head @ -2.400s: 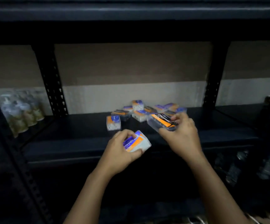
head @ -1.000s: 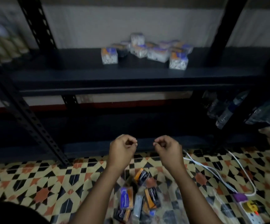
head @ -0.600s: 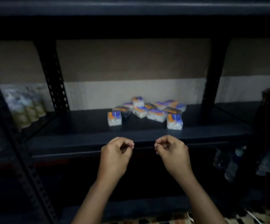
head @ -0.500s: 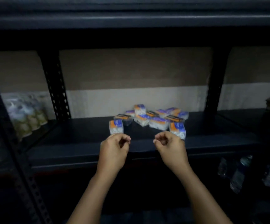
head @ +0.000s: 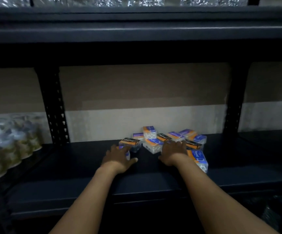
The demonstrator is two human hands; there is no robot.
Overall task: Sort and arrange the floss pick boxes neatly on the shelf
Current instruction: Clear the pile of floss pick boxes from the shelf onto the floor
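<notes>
Both arms reach onto dark shelf (head: 72, 159). Floss pick boxes (head: 163, 141) lie in loose, jumbled cluster at shelf rear, near wall. Left hand (head: 118, 157) spread flat, fingers over 1 small box at cluster's left edge; grip unclear. Right hand (head: 174, 153) spread, palm down, on boxes at cluster's front; "Round" box (head: 198, 157) just beside its wrist. Wrapped bottles (head: 11, 141) far left.

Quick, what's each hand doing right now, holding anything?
Left hand: open, fingers spread over a floss pick box, not gripping it.
Right hand: open, resting against the pile of boxes.
</notes>
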